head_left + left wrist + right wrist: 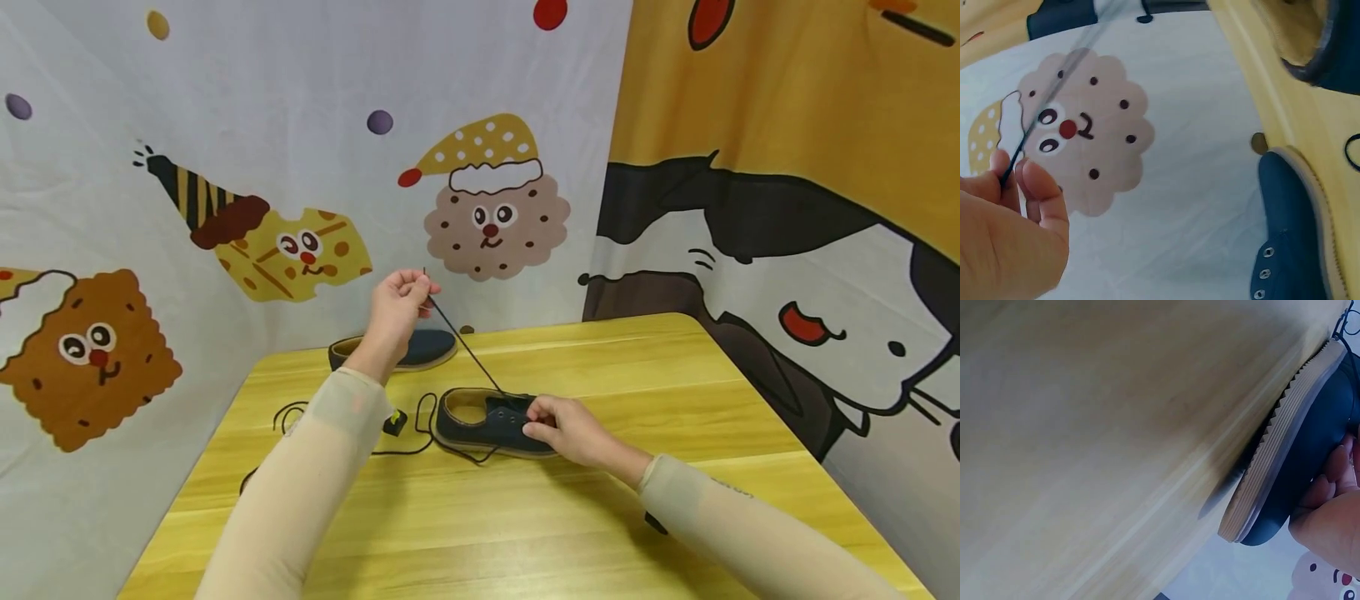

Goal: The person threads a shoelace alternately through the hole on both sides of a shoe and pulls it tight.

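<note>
A dark blue canvas shoe (480, 432) sits on the table with its toe pointing right. My left hand (399, 310) is raised above and left of it, pinching a thin black shoelace (465, 343) between thumb and fingers. From there the lace runs taut and slanting down to the shoe's eyelet area. In the left wrist view the same lace (1035, 125) leaves the fingertips in a straight line. My right hand (573, 429) grips the front of the shoe, fingers curled at its upper; the right wrist view shows them against the dark toe (1297, 481).
Behind stands a second blue shoe (431, 346), partly hidden by the left arm. A loose black lace (405, 452) trails across the wooden table (465, 533), near a small black-and-yellow object (395, 422). Another dark item (655, 523) shows beneath the right forearm. A printed cloth (300, 125) hangs behind.
</note>
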Action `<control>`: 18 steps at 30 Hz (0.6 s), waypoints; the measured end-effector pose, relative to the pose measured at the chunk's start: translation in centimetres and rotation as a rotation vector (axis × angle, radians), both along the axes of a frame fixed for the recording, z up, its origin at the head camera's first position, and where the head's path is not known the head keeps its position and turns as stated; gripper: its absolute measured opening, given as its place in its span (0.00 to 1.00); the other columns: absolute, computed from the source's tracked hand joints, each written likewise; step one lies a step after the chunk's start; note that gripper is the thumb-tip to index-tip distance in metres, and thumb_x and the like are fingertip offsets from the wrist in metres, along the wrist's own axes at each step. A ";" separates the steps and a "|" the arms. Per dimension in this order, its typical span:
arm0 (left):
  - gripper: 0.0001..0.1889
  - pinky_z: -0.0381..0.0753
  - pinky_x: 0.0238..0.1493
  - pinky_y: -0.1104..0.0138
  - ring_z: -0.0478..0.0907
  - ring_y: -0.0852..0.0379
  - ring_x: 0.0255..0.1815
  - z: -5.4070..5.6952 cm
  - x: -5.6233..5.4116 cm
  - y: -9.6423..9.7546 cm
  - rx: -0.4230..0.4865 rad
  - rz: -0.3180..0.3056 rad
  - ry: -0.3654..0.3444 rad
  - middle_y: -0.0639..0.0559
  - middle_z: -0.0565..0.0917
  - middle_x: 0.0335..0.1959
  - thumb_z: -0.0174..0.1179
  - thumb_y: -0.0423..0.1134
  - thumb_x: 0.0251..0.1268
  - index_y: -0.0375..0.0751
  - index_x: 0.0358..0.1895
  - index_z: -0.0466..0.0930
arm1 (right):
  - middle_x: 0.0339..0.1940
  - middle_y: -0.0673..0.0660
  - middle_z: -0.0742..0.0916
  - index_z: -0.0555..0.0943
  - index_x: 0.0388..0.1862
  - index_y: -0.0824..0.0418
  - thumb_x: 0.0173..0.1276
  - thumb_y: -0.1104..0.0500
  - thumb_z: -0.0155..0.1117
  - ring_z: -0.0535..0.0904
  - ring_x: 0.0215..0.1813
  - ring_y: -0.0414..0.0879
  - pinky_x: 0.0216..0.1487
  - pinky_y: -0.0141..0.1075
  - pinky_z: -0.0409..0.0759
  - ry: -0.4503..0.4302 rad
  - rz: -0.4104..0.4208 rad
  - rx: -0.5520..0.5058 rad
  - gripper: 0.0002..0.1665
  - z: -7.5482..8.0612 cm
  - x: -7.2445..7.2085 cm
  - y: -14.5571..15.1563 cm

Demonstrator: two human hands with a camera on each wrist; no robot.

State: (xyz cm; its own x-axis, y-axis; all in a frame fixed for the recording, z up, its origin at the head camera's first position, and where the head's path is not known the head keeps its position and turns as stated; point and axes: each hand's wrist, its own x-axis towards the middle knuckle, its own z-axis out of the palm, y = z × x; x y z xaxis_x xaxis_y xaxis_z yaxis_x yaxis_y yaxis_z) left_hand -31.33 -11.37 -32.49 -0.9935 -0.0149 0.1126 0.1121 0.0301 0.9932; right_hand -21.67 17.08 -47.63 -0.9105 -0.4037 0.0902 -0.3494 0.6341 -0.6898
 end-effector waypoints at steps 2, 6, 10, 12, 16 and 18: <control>0.12 0.80 0.37 0.68 0.78 0.57 0.32 0.3 -0.1 -0.2 0.043 0.019 0.022 0.58 0.86 0.34 0.55 0.46 0.73 0.42 0.48 0.76 | 0.25 0.45 0.78 0.76 0.36 0.46 0.69 0.48 0.65 0.69 0.24 0.37 0.26 0.29 0.68 0.010 0.004 -0.003 0.07 -0.1 0.0 0.0; 0.12 0.83 0.37 0.67 0.81 0.56 0.34 0.7 0.0 -0.3 0.060 0.004 -0.032 0.53 0.87 0.38 0.56 0.45 0.73 0.41 0.50 0.76 | 0.26 0.45 0.78 0.77 0.35 0.46 0.69 0.48 0.66 0.69 0.24 0.37 0.26 0.29 0.68 0.017 0.010 -0.005 0.07 -0.1 0.0 0.0; 0.12 0.85 0.45 0.61 0.85 0.51 0.40 -0.6 1.2 1.2 -0.083 -0.116 -0.176 0.47 0.86 0.43 0.56 0.44 0.74 0.41 0.50 0.79 | 0.27 0.47 0.80 0.79 0.40 0.47 0.72 0.47 0.61 0.70 0.25 0.38 0.28 0.30 0.71 -0.021 -0.003 -0.002 0.06 0.0 -0.1 0.2; 0.11 0.85 0.46 0.58 0.86 0.48 0.42 -1.9 2.0 2.5 -0.195 -0.206 -0.223 0.46 0.86 0.44 0.56 0.43 0.74 0.40 0.50 0.80 | 0.29 0.48 0.83 0.79 0.46 0.50 0.75 0.49 0.57 0.74 0.27 0.38 0.30 0.31 0.74 -0.033 -0.038 -0.023 0.08 0.1 -0.5 0.2; 0.10 0.86 0.40 0.57 0.87 0.46 0.37 -4.9 3.7 5.6 -0.402 -0.360 -0.223 0.44 0.88 0.40 0.58 0.42 0.73 0.40 0.47 0.84 | 0.36 0.49 0.88 0.79 0.56 0.57 0.75 0.54 0.59 0.82 0.35 0.39 0.36 0.33 0.81 0.075 -0.087 -0.015 0.14 0.4 -1.7 -0.2; 0.10 0.85 0.33 0.60 0.86 0.46 0.31 -6.2 4.4 7.0 -0.486 -0.402 -0.208 0.43 0.89 0.37 0.59 0.41 0.72 0.40 0.45 0.86 | 0.38 0.50 0.90 0.83 0.54 0.56 0.72 0.56 0.63 0.84 0.37 0.40 0.37 0.34 0.82 0.158 -0.087 0.039 0.14 0.6 -2.5 -0.4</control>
State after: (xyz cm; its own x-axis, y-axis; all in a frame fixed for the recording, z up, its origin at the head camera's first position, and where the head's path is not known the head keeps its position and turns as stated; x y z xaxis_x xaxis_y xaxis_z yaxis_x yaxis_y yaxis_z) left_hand -26.95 -4.40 -38.65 -0.9129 0.3652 -0.1821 0.0150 0.4759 0.8794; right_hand -24.15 16.67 -47.06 -0.9180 -0.3296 0.2207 -0.3939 0.6922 -0.6047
